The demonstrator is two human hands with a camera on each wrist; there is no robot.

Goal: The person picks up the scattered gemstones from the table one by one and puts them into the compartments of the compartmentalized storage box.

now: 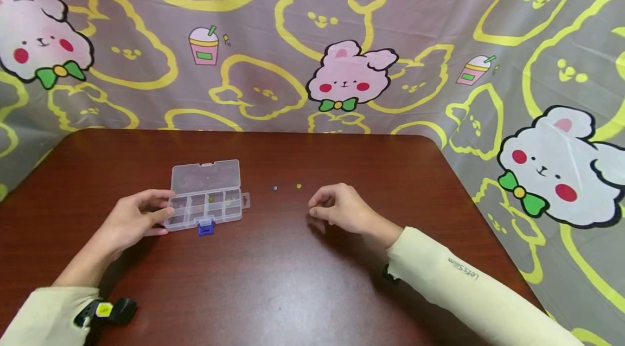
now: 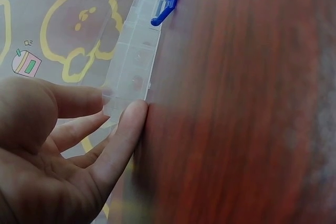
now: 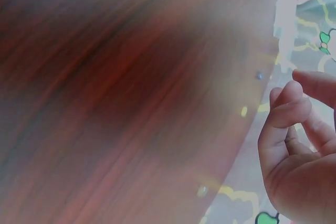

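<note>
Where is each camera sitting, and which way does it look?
Head: on the person's head, looking forward and down at the table; left hand, right hand and sleeves show.
Left wrist: on that wrist, facing the clear box; only the left hand shows.
Right wrist: on that wrist, facing across the table; the right hand shows, and part of the left hand.
Shared: head and right wrist both show the small blue piece.

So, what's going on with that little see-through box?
A person's left hand holds the left end of a clear divided box, its lid open. Small pieces show inside. The right hand is off to the box's right, near a tiny yellow piece and blue piece on the table. I can't tell if that hand holds anything.
</note>
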